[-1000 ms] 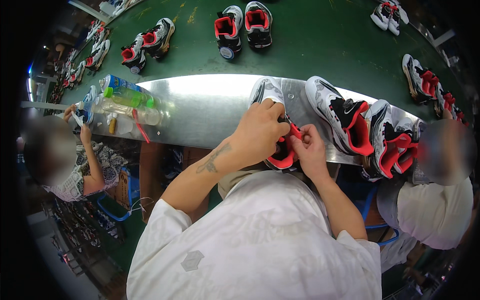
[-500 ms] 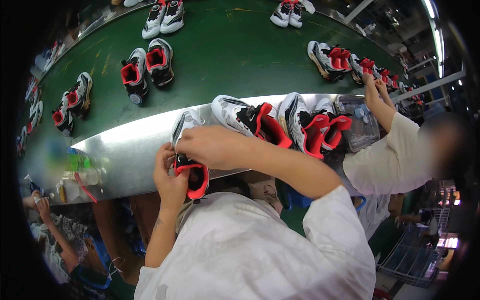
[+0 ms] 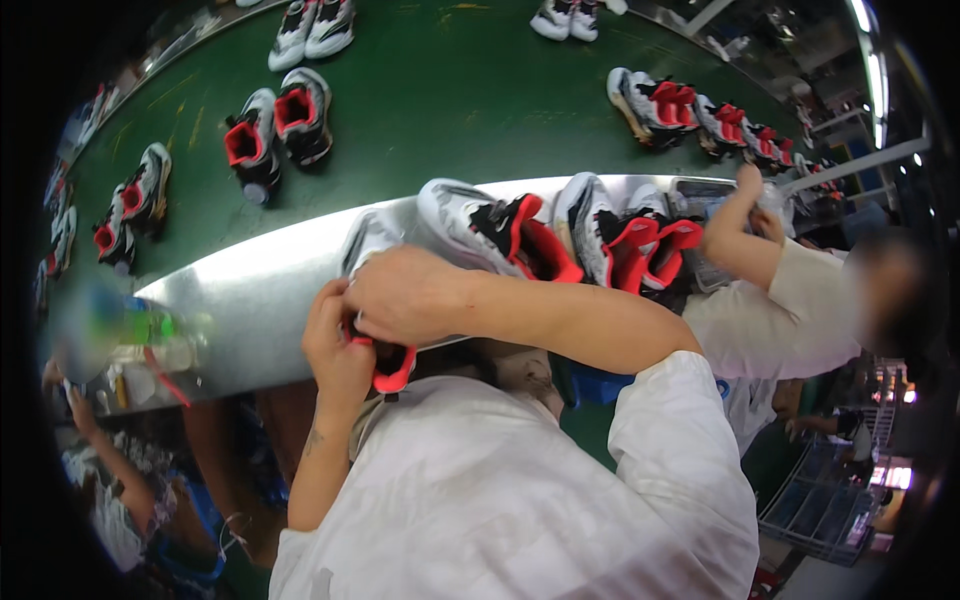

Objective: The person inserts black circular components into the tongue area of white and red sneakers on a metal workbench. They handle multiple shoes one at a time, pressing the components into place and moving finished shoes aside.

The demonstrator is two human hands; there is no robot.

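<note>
I hold a grey-and-white sneaker with a red lining against the front edge of the shiny metal ledge. My left hand grips its red collar from below and the left. My right hand lies over the top of the shoe opening, with the forearm reaching in from the right. My fingers hide most of the opening. Both sleeves are white.
Two more sneakers lie on the ledge to the right. Pairs of shoes sit on the green belt beyond. A co-worker's arm reaches onto the ledge at right. Blurred bottles stand at left.
The view has swung, so the sneaker now sits left of centre. My right hand has moved over the top of the shoe; both hands keep hold of it.
</note>
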